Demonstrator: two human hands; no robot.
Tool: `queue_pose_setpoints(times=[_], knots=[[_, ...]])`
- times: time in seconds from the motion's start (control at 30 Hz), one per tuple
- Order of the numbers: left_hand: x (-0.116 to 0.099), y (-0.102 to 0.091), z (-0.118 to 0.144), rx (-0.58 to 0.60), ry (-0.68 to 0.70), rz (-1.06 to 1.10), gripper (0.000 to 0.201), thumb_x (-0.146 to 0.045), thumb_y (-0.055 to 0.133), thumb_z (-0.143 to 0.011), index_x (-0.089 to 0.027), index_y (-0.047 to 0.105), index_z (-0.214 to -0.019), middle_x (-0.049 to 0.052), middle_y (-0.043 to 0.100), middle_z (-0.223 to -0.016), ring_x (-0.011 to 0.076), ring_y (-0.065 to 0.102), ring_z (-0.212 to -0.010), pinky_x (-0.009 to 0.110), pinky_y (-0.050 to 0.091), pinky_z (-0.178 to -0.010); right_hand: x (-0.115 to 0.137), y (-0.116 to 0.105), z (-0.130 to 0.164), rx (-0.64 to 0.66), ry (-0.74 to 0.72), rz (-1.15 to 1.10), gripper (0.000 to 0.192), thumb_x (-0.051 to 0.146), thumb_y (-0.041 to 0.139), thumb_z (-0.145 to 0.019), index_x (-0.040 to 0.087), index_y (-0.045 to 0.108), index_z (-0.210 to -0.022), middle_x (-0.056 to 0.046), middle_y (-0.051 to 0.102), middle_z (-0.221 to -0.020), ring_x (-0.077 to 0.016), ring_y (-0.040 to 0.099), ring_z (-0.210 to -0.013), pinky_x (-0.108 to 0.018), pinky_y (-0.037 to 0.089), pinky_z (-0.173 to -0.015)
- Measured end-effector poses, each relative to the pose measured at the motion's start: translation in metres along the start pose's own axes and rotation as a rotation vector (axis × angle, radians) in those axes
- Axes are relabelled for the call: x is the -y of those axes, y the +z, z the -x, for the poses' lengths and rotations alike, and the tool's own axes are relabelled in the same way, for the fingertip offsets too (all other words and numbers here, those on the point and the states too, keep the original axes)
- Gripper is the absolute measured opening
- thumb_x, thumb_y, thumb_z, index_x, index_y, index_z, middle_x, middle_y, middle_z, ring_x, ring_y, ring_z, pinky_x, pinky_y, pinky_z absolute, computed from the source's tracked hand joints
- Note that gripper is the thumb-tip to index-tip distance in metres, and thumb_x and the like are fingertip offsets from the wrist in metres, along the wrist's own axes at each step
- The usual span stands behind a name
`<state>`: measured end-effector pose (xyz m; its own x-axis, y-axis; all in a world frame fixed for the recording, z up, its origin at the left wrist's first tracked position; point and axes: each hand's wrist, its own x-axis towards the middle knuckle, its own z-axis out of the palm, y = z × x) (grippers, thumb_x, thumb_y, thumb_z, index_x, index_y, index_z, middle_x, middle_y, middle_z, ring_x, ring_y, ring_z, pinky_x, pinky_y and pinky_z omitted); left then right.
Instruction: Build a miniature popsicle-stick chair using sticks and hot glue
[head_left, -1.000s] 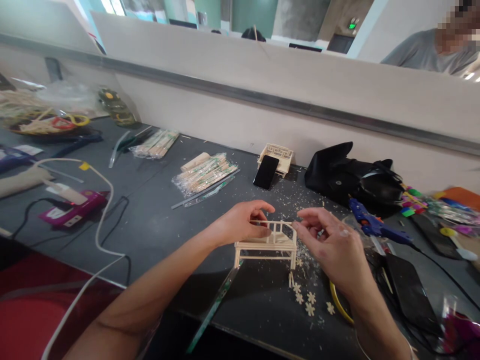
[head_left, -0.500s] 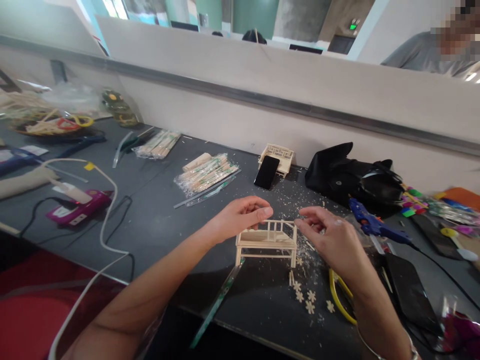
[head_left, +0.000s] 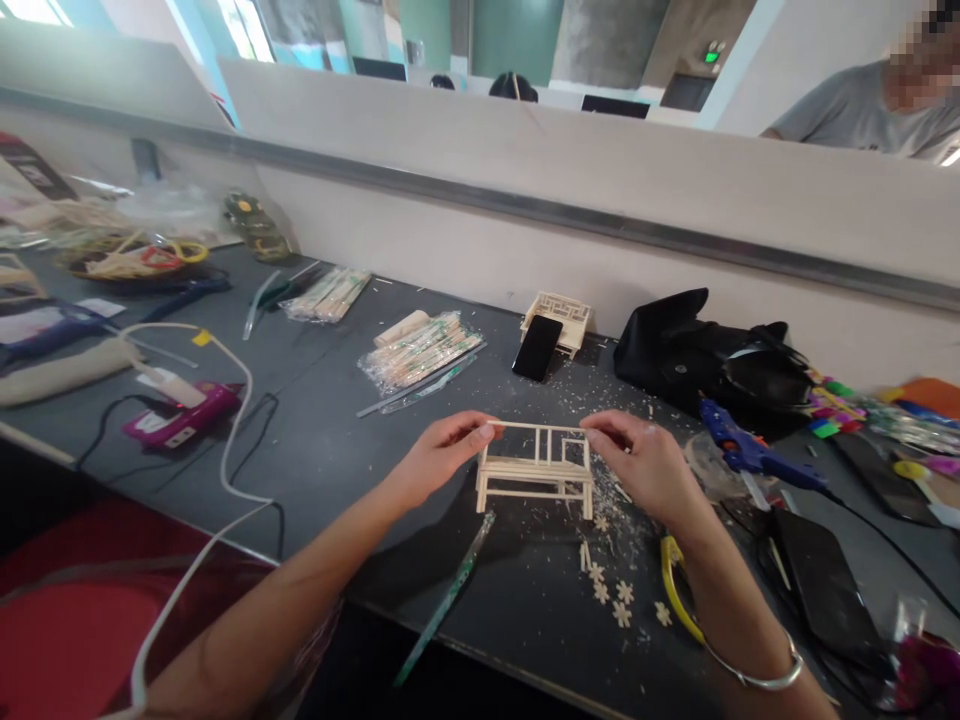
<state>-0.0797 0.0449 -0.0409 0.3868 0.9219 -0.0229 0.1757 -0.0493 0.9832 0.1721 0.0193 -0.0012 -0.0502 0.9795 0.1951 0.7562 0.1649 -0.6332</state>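
Note:
A miniature bench [head_left: 534, 468] built of pale thin sticks stands on the dark table, its open-frame back upright. My left hand [head_left: 450, 455] pinches the left end of the thin top rail between thumb and fingers. At the rail's other end, my right hand [head_left: 637, 455] has its thumb and fingertips closed on the right corner. Several small wooden flower shapes [head_left: 622, 612] lie in front of the bench, to the right. Close by my right wrist are yellow-handled scissors [head_left: 679, 590], partly hidden by the arm.
Behind the bench, a phone [head_left: 538, 347] leans on a second miniature bench [head_left: 574, 312]. Bagged sticks [head_left: 431, 350] lie back left. A blue glue gun [head_left: 750, 448] and black bag [head_left: 697, 350] are right. A white cable [head_left: 225, 440] crosses the left side, near a purple power strip [head_left: 180, 415].
My left hand has moved left along the bench's top to its left end. The top rail now shows across the full width. My right hand has closed in on the right corner.

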Motion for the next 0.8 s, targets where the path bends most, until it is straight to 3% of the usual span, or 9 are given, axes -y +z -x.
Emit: queue_pose_setpoints(times=[0.17,0.37,0.5,0.67,0.8], knots=[[0.005,0.007,0.001,-0.091,0.037,0.001,0.033,-0.048,0.053,-0.088,-0.019,0.070,-0.093,0.007,0.072,-0.104,0.0232,0.062,-0.102,0.034,0.046,-0.092,-0.007,-0.022,-0.001,-0.013,0.065,0.021,0.026,0.039,0.056,-0.078,0.021,0.072,-0.089,-0.003,0.075,-0.074,-0.0192,0.068,-0.068,-0.030,0.050,-0.063],[0.004,0.007,-0.001,-0.133,0.017,-0.029,0.033,-0.048,0.054,-0.087,-0.019,0.070,-0.090,0.007,0.072,-0.098,0.0227,0.061,-0.096,0.033,0.047,-0.088,-0.038,-0.047,0.015,0.057,0.164,0.271,0.022,0.034,0.051,-0.079,0.024,0.070,-0.077,-0.002,0.076,-0.073,-0.0226,0.071,-0.068,-0.031,0.049,-0.061],[0.001,0.007,0.001,-0.127,0.009,-0.066,0.035,-0.048,0.053,-0.087,-0.019,0.072,-0.090,0.007,0.071,-0.099,0.0233,0.061,-0.094,0.033,0.047,-0.085,-0.070,-0.044,0.041,0.068,0.202,0.537,0.027,0.027,0.045,-0.083,0.025,0.070,-0.074,-0.007,0.077,-0.074,-0.0265,0.073,-0.068,-0.033,0.050,-0.057],[0.002,0.009,0.004,-0.161,0.017,-0.020,0.034,-0.049,0.056,-0.086,-0.020,0.073,-0.090,0.007,0.071,-0.102,0.0240,0.062,-0.098,0.032,0.048,-0.085,-0.095,-0.037,0.064,0.020,0.157,0.657,0.034,0.019,0.038,-0.089,0.024,0.071,-0.082,-0.011,0.078,-0.078,-0.0265,0.074,-0.069,-0.032,0.052,-0.057],[0.007,0.012,0.005,-0.204,0.049,0.021,0.036,-0.051,0.059,-0.084,-0.020,0.075,-0.087,0.008,0.071,-0.102,0.0240,0.062,-0.096,0.031,0.049,-0.081,-0.092,-0.037,0.060,0.199,0.383,0.725,0.033,0.014,0.040,-0.091,0.021,0.072,-0.097,-0.010,0.079,-0.086,-0.0242,0.075,-0.079,-0.028,0.051,-0.062]])
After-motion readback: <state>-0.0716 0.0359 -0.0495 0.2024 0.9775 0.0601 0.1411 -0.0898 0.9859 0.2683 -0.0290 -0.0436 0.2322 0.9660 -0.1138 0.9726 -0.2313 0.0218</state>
